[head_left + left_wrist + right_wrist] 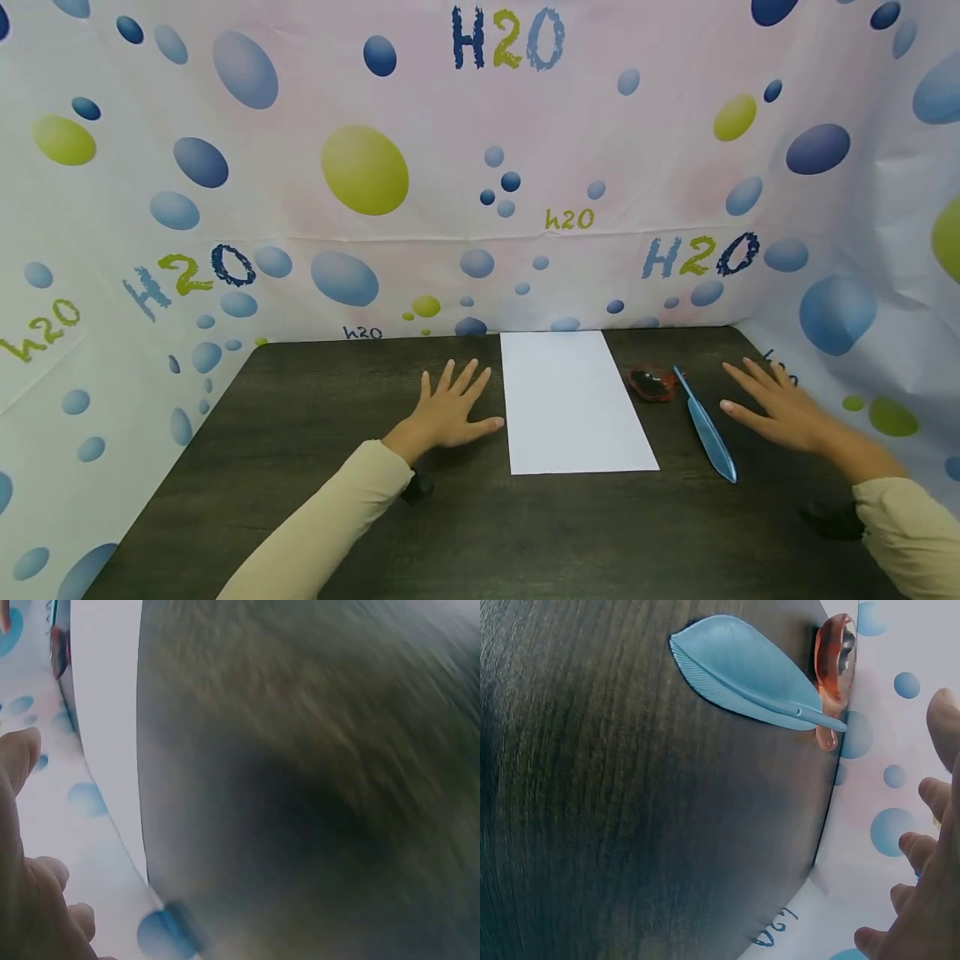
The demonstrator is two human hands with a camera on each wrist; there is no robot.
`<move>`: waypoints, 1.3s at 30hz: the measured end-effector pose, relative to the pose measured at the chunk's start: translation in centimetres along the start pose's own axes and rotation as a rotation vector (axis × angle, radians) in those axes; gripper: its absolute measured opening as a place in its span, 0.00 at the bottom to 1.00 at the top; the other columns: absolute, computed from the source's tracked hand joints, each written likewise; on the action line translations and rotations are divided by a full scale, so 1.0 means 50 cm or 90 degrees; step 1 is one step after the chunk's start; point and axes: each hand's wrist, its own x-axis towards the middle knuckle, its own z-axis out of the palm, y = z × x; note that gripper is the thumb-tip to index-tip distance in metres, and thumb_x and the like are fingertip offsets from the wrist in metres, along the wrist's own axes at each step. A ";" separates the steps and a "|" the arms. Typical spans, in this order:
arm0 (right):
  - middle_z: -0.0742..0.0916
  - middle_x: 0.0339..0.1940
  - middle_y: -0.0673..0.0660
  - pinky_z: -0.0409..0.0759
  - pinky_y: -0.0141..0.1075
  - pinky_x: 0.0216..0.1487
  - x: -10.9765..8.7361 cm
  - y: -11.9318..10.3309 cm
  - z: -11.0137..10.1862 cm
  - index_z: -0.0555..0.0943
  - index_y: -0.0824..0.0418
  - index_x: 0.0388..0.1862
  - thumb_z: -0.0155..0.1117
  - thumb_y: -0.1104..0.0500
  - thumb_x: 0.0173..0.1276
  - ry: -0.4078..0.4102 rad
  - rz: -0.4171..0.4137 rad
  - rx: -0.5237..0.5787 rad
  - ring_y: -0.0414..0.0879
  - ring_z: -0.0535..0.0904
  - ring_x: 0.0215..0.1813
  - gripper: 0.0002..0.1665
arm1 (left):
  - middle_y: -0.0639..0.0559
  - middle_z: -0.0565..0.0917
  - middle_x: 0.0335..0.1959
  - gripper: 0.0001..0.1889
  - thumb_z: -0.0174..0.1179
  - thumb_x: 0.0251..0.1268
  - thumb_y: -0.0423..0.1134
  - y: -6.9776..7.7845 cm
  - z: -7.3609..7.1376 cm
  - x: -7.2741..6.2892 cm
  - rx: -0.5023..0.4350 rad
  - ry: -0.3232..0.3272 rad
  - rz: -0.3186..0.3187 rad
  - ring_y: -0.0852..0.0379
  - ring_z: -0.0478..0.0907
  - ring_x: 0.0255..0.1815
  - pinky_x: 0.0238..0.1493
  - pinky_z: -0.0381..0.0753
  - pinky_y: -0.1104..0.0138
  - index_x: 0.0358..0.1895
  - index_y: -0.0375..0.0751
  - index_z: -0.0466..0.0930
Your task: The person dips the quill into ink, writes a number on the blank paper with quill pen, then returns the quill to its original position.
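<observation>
A blank white sheet of paper (pixel 573 408) lies lengthwise on the dark table. My left hand (pixel 448 412) is held with fingers spread at the sheet's left side, its thumb tip right by the paper's edge. On the other side, my right hand (pixel 787 412) has its fingers spread and holds nothing. Between it and the paper lies a light-blue feather-shaped plastic thing (pixel 742 671) with a thin stem. By the stem's tip sits a small translucent red-orange piece (pixel 651 384) with a dark inside; in the right wrist view its narrow end (pixel 826 739) shows beneath the stem.
A dark wood-grain tabletop (pixel 300 467) carries everything. A white sheet printed with bubbles and H2O lettering (pixel 480 275) rises behind the table's back edge and along both sides. Dark bands with devices (pixel 832 518) sit under the wrists.
</observation>
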 end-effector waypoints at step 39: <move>0.59 0.69 0.82 0.37 0.70 0.67 0.043 0.020 0.060 0.53 0.74 0.73 0.50 0.51 0.76 0.009 -0.045 0.134 0.81 0.45 0.69 0.38 | 0.52 0.36 0.79 0.45 0.44 0.65 0.71 0.076 0.081 0.045 -0.033 -0.151 0.028 0.46 0.32 0.79 0.73 0.36 0.42 0.78 0.57 0.39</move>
